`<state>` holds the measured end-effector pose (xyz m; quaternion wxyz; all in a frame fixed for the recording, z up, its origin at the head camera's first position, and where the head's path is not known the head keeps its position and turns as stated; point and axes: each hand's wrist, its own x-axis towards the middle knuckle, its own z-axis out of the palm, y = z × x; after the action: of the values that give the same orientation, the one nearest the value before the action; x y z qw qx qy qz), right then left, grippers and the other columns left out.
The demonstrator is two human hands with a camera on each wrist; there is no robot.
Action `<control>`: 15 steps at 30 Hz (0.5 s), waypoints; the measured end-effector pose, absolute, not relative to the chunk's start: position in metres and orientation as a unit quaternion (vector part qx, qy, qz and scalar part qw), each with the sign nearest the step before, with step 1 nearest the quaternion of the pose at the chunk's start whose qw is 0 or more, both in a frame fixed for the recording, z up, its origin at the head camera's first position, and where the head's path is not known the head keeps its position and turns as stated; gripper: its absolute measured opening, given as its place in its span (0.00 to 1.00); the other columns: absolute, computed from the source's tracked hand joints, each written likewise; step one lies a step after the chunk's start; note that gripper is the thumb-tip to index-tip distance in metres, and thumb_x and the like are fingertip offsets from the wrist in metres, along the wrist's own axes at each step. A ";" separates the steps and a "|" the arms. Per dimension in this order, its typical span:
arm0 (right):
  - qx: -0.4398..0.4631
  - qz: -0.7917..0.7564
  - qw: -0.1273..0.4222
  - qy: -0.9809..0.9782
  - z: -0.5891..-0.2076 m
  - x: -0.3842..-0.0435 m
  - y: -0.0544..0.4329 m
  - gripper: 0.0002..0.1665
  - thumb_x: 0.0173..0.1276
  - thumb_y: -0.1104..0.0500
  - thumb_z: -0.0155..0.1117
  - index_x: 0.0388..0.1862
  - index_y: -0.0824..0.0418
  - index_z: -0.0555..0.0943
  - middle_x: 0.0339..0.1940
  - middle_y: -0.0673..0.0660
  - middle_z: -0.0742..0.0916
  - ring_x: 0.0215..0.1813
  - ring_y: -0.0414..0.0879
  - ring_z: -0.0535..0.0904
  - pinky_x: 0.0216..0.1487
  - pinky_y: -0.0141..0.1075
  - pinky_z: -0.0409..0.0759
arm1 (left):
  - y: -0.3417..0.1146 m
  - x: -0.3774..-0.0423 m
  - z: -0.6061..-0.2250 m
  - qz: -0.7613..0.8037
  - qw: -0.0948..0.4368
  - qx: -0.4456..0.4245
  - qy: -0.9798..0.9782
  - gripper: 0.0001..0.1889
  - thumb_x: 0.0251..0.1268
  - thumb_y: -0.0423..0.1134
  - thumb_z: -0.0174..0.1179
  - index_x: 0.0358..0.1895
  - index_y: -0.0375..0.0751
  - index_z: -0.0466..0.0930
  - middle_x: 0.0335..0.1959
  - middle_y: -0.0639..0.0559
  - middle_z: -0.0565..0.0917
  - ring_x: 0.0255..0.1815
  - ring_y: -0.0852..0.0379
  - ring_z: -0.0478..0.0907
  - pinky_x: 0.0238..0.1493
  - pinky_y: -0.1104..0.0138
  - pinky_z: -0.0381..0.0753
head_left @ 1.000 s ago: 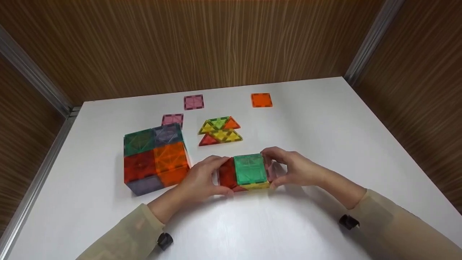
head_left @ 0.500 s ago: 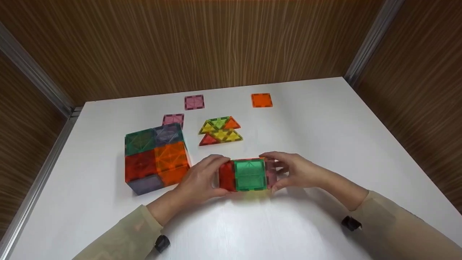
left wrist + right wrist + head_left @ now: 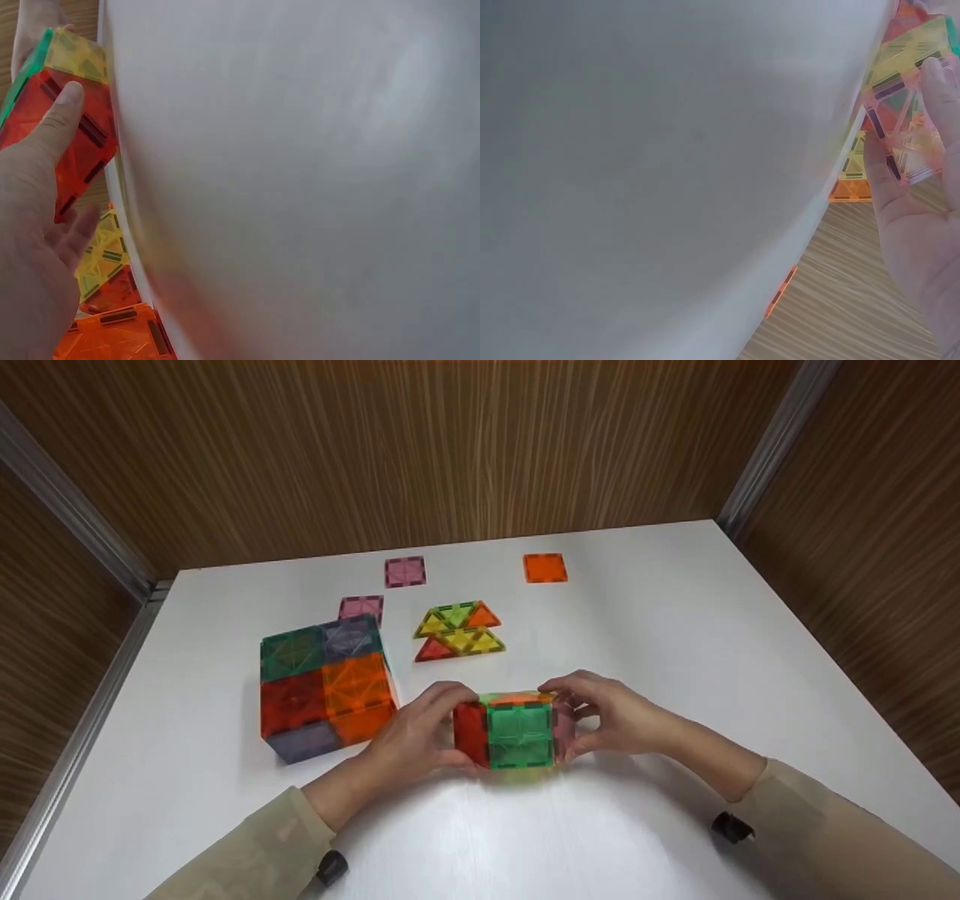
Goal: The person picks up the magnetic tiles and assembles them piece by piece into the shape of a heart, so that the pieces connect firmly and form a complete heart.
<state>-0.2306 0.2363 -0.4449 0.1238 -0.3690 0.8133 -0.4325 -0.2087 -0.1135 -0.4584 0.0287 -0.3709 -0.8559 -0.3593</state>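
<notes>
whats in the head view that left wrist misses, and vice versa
Only head: two pink squares, a lone orange square, both sleeves.

Only left wrist: a clear look at the yellow face of the held block.

Both: that block, the left hand, right hand, triangular tiles and white table.

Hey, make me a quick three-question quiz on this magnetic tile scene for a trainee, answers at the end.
1. What colour is the face of the small tile block under the left hand's thumb? A green, B red, C pink.
2. True or false: the loose orange square lies nearer the back wall than the triangle tiles do.
3. Complete: the large tile block stands nearer the ___ hand.

Key: 1 B; 2 true; 3 left.
</notes>
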 end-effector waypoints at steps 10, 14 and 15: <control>-0.389 -0.409 0.097 0.820 -0.442 -0.225 0.235 0.46 0.58 0.63 0.86 0.75 0.58 0.74 0.64 0.57 0.79 0.57 0.49 0.82 0.57 0.43 0.87 | -0.118 -0.206 -0.455 -0.432 0.002 -0.366 -0.824 0.35 0.58 0.45 0.79 0.70 0.46 0.78 0.68 0.52 0.76 0.66 0.56 0.76 0.59 0.61 0.86; -0.394 -0.399 0.091 0.823 -0.442 -0.223 0.232 0.43 0.60 0.63 0.84 0.74 0.58 0.75 0.63 0.56 0.80 0.56 0.49 0.82 0.56 0.44 0.87 | -0.120 -0.202 -0.455 -0.434 0.009 -0.369 -0.822 0.32 0.61 0.43 0.78 0.69 0.44 0.80 0.67 0.51 0.76 0.67 0.55 0.76 0.61 0.59 0.85; -0.395 -0.398 0.090 0.823 -0.441 -0.222 0.231 0.43 0.60 0.63 0.84 0.74 0.58 0.75 0.63 0.56 0.80 0.56 0.49 0.82 0.56 0.44 0.87 | -0.120 -0.201 -0.455 -0.435 0.012 -0.369 -0.821 0.31 0.61 0.42 0.78 0.68 0.44 0.80 0.66 0.51 0.76 0.67 0.55 0.76 0.61 0.59 0.85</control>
<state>-0.2222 0.2311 -0.4414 0.0900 -0.3949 0.8232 -0.3978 -0.2009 -0.1202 -0.4546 0.0115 -0.3694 -0.8213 -0.4346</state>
